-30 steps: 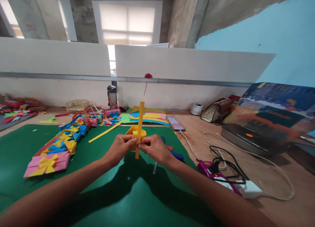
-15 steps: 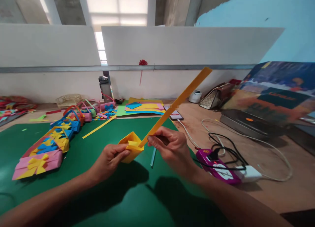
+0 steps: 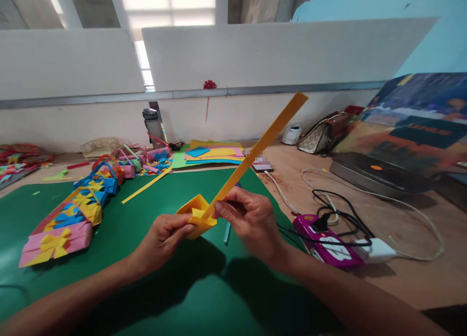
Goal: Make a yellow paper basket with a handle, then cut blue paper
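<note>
Above the green mat, my left hand pinches the near wall of a small folded yellow paper box, whose open top tilts toward me. My right hand grips a long yellow paper strip between thumb and fingers, close to its lower end. That end meets the box's right inner side; whether it is fixed there I cannot tell. The strip's free end slants up to the right. Beneath my right hand lies a thin light-blue stick-like item, partly hidden.
Finished paper baskets in pink, yellow and blue line the mat's left. Another yellow strip lies behind, before stacked coloured paper. A purple power strip with tangled cables sits at right. A grey bottle stands at the back.
The view has shifted slightly. Both hands keep their grip, and the strip's lower end sits a little deeper at the box's side, with its top slightly lower and further left.
</note>
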`<state>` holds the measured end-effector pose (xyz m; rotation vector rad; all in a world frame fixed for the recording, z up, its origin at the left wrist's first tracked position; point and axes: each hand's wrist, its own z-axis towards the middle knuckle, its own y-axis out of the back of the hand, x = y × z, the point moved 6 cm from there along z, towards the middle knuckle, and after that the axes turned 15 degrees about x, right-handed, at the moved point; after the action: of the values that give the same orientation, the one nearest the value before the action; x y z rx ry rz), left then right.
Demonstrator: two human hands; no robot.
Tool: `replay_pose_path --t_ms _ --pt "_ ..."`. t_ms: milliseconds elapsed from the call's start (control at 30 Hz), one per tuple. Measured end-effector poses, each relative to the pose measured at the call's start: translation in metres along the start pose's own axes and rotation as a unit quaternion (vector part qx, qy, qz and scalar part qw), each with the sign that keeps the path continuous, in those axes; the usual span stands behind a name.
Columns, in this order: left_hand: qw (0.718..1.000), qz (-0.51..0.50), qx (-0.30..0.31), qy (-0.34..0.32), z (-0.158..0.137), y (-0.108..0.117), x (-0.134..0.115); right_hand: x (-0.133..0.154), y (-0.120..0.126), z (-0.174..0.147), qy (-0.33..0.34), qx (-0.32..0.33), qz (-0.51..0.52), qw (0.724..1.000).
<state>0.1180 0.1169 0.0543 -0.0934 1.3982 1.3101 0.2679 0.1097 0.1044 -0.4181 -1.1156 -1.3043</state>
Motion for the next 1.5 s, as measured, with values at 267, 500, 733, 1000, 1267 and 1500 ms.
replay_pose_path --t_ms 267,500,733,1000,1267,1500 --pt "0.999 -0.034 0.0 0.0 0.001 -0.001 -0.001 -0.004 -0.003 -0.001 0.009 0.0 -0.027 1.0" --pt "0.997 -0.075 0.003 0.017 0.001 -0.003 0.001 -0.006 -0.006 -0.002 0.011 0.001 -0.022 1.0" --pt "0.992 -0.116 0.004 0.046 0.0 -0.006 0.004 -0.006 -0.007 -0.002 0.001 0.007 -0.044 0.999" --pt "0.986 -0.146 -0.002 0.077 -0.002 -0.008 0.006 -0.004 -0.006 -0.002 0.004 0.007 -0.072 0.997" --pt "0.981 -0.17 -0.004 0.089 -0.002 -0.01 0.008 -0.003 -0.006 -0.003 0.002 0.011 -0.082 0.997" --pt "0.975 -0.194 -0.008 0.108 -0.002 -0.012 0.01 -0.007 -0.007 -0.005 -0.006 0.01 -0.113 0.994"
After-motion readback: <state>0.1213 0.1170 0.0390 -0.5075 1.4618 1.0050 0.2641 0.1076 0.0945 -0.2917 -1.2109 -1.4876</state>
